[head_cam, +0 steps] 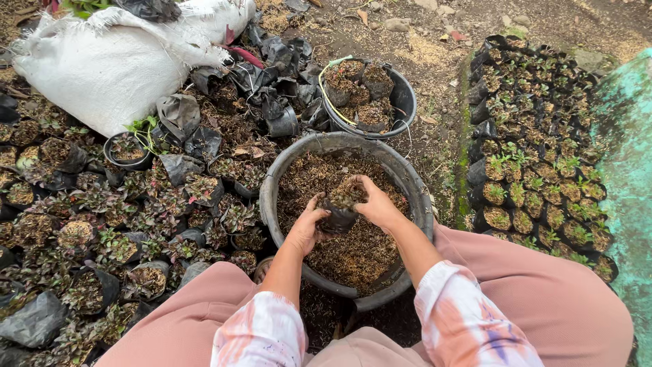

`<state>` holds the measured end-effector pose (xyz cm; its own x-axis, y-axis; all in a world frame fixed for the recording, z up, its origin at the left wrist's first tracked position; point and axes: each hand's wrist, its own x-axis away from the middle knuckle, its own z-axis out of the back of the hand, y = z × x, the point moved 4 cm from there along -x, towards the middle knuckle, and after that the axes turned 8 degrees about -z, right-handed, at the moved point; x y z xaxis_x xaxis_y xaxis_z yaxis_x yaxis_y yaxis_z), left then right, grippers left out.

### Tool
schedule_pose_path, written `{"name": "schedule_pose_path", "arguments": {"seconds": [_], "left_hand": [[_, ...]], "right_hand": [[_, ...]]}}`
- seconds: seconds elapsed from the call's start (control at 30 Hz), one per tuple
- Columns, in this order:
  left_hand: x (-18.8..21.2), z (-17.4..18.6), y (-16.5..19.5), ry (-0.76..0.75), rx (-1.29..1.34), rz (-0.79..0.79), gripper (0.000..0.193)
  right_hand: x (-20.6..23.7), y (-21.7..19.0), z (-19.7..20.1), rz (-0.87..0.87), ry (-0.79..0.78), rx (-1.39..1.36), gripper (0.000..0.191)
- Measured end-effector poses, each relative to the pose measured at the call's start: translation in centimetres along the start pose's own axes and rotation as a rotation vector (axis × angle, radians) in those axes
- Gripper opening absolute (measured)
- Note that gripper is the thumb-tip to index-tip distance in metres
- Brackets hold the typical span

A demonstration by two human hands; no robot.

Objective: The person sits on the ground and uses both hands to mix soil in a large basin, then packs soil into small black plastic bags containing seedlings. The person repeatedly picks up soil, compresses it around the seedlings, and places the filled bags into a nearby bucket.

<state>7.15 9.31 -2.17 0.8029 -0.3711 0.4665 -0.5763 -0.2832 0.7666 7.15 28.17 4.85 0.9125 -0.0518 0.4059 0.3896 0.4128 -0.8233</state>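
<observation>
A small black plastic nursery bag, filled with brown husk mix, sits between both my hands over a large round black basin of the same brown mix. My left hand grips the bag's left side. My right hand cups its right side and top, fingers pressing on the fill. The bag's lower part is partly hidden by my fingers.
A smaller black bucket with filled bags stands behind the basin. Many small potted seedlings in black bags line the right; more plants and empty black bags crowd the left. A white sack lies at top left. My knees flank the basin.
</observation>
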Motion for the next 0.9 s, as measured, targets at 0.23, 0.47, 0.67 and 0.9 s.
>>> {"name": "schedule_pose_path", "arguments": {"seconds": [0.23,0.47,0.67,0.9], "left_hand": [[-2.0,1.1,-2.6,-0.037,0.111,-0.076,0.069],[-0.8,0.3,-1.9,-0.067,-0.099,0.0,0.084],[-0.5,-0.9,-1.6,-0.066,-0.232,-0.183,0.086],[-0.8,1.0,-2.2,0.083,-0.112,-0.235,0.056]], "right_hand": [[1.4,-0.6,-1.2,0.094,-0.025,0.221,0.068],[1.1,0.2,-1.3,0.284,0.109,0.249,0.073],[1.2,0.1,-2.6,0.128,0.101,0.366,0.042],[-1.6,1.3,-3.6,0.075,-0.135,-0.179,0.044]]}}
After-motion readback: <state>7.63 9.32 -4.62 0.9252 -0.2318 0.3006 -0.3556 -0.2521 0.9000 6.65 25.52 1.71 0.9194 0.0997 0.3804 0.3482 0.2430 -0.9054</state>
